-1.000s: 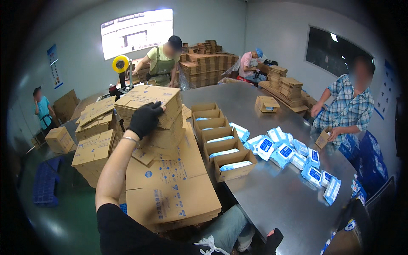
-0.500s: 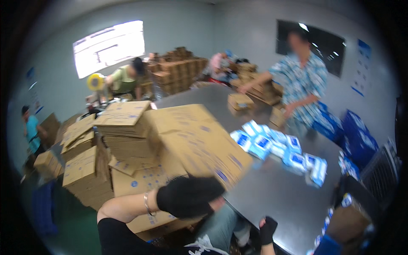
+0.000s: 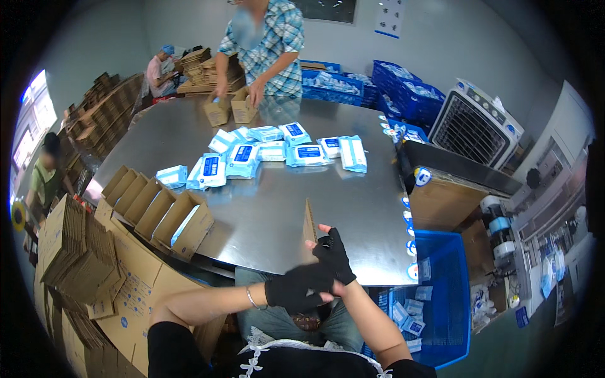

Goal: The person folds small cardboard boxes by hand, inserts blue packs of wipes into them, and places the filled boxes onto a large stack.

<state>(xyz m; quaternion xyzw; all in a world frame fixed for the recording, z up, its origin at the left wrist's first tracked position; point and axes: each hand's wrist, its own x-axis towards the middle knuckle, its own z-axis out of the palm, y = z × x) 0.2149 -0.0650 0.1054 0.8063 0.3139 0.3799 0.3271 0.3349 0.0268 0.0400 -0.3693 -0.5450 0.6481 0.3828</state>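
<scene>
My right hand (image 3: 334,255), in a black fingerless glove, grips a thin flat piece of brown cardboard (image 3: 309,223) that stands edge-on over the near edge of the metal table. My left hand (image 3: 302,286), gloved the same way, lies across by my right wrist; its fingers are blurred and partly hidden. Beyond them, blue and white wipe packs (image 3: 242,160) lie in a loose group. To the left stands a row of open cardboard boxes (image 3: 154,208), with a pack showing in the nearest one.
Stacked flattened cartons (image 3: 82,252) rise at the left beside a large carton sheet (image 3: 135,296). A blue crate (image 3: 463,302) holding packs sits right of the table (image 3: 353,230). Across it, a person in a checked shirt (image 3: 271,47) handles two small boxes (image 3: 242,107). An air cooler (image 3: 476,123) stands far right.
My view has swung to the right. My hands, apart before, are now close together, and the right one holds cardboard. The person opposite now has both hands on small boxes.
</scene>
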